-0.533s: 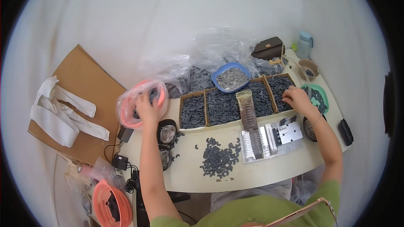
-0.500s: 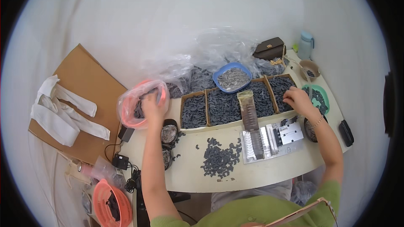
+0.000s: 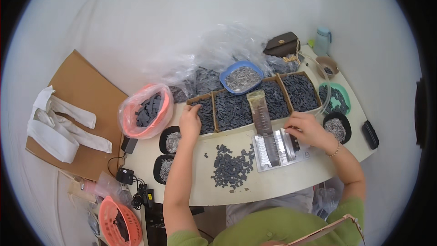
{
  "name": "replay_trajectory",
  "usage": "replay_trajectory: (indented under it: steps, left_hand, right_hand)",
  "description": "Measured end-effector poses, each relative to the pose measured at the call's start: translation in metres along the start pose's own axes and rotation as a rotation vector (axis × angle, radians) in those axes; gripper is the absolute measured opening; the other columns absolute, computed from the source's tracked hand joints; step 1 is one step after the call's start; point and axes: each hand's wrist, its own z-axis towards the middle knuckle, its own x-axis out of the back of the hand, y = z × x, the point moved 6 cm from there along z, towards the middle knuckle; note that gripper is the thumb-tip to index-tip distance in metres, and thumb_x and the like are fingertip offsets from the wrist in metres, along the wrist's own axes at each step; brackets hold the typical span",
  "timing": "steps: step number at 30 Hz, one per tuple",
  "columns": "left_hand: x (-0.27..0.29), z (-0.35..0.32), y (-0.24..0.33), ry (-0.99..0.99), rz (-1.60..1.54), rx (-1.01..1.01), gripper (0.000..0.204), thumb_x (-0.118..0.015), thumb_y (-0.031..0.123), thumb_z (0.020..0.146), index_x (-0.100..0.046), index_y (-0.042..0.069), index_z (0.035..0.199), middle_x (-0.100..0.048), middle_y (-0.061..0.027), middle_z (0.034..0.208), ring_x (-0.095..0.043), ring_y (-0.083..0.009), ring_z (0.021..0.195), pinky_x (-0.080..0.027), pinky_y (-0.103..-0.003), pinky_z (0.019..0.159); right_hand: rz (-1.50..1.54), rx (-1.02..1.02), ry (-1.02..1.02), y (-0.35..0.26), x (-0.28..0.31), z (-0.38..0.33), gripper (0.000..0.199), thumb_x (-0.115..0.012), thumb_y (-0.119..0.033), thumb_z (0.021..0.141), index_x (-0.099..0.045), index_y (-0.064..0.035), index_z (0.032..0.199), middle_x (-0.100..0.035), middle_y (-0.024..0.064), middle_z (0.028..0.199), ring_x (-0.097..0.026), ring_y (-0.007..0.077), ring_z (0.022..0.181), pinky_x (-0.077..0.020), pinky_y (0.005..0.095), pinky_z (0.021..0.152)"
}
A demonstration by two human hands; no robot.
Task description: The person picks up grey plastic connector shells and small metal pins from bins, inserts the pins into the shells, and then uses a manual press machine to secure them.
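My left hand (image 3: pixel 190 121) is at the left compartment of a long cardboard box (image 3: pixel 215 112), its fingertips bent together over the small dark grey plastic parts (image 3: pixel 205 110). Whatever it pinches is too small to make out. Over the right part of a metal fixture (image 3: pixel 284 145), my right hand (image 3: pixel 306 129) has thumb and fingers drawn together; anything in them cannot be made out. A clear ribbed plastic strip (image 3: pixel 260 111) slants from the box onto the fixture. Left of the fixture, a pile of loose dark grey parts (image 3: pixel 231 167) lies on the table.
A pink bag-lined basket (image 3: pixel 150 130) of dark pieces stands at the left. Black bowls of metal pins (image 3: pixel 165 169) flank my left forearm; another black bowl (image 3: pixel 337 127) is at the right. A blue tray (image 3: pixel 224 82) sits behind the box, a green tray (image 3: pixel 347 101) beside it.
My left hand has left the pink basket and moved right to the box's left compartment. My right hand has come from the right compartment down and left to the fixture. The view has shifted slightly.
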Motion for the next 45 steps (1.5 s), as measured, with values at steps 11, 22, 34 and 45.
replay_trajectory:
  steps: [11,22,34,45]
  left_hand:
    - [-0.019,-0.107,0.153,-0.628,-0.762,0.141,0.017,-0.075,0.006,0.074,-0.070,0.005,0.090,-0.066,-0.0061,0.085,-0.061,-0.0167,0.074,-0.048,-0.029,0.070]
    - [-0.027,-0.122,0.171,-0.508,-0.525,-0.082,0.012,-0.075,0.011,0.070,-0.066,0.007,0.076,-0.058,-0.0076,0.085,-0.054,-0.0271,0.084,-0.041,-0.037,0.075]
    - [0.003,-0.087,0.152,-0.664,-0.543,-0.269,0.014,-0.069,0.010,0.075,-0.068,0.003,0.088,-0.061,-0.0108,0.082,-0.058,-0.0293,0.083,-0.047,-0.039,0.076]
    - [-0.067,0.009,0.103,-0.276,-0.030,-0.168,0.008,-0.068,0.004,0.073,-0.063,0.004,0.079,-0.057,-0.0129,0.083,-0.057,-0.0324,0.085,-0.047,-0.042,0.075]
  right_hand:
    - [0.125,0.061,-0.055,-0.024,-0.026,-0.018,0.011,-0.065,-0.008,0.081,-0.065,-0.0059,0.092,-0.058,0.0088,0.084,-0.059,0.0284,0.079,-0.0490,0.0372,0.070]
    - [0.071,0.116,-0.134,-0.029,-0.062,-0.024,0.012,-0.064,-0.009,0.080,-0.064,-0.0075,0.092,-0.059,0.0082,0.087,-0.060,0.0282,0.083,-0.0499,0.0377,0.072]
    - [-0.356,0.533,-0.011,-0.067,-0.094,-0.049,0.022,-0.060,-0.012,0.068,-0.061,0.0004,0.087,-0.055,0.0066,0.082,-0.055,0.0194,0.074,-0.0485,0.0297,0.064]
    - [-0.265,0.489,-0.165,-0.063,-0.086,-0.050,0.027,-0.057,-0.009,0.075,-0.062,-0.0018,0.100,-0.062,0.0133,0.091,-0.061,0.0260,0.088,-0.0518,0.0371,0.066]
